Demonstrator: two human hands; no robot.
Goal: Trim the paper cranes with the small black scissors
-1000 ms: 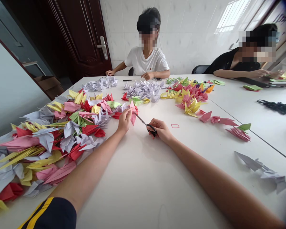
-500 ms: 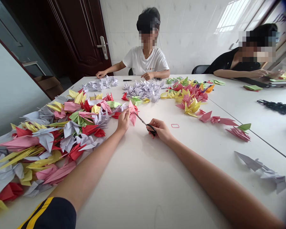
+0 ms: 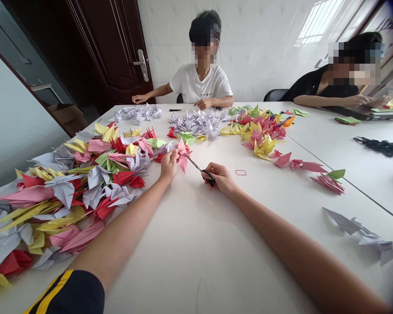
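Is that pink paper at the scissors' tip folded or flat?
Folded: the pink paper, held in the left hand, shows pointed flaps sticking up and down.

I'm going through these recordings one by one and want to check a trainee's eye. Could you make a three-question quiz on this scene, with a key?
1. Multiple choice: what does the right hand hold?
a) a ruler
b) black-handled scissors
c) a glue stick

2. True or false: the left hand holds a yellow paper crane.

3. Fill in: the big pile of mixed-colour folded paper lies on the camera wearer's ____ side of the table.

Key:
1. b
2. False; it holds a pink paper crane.
3. left
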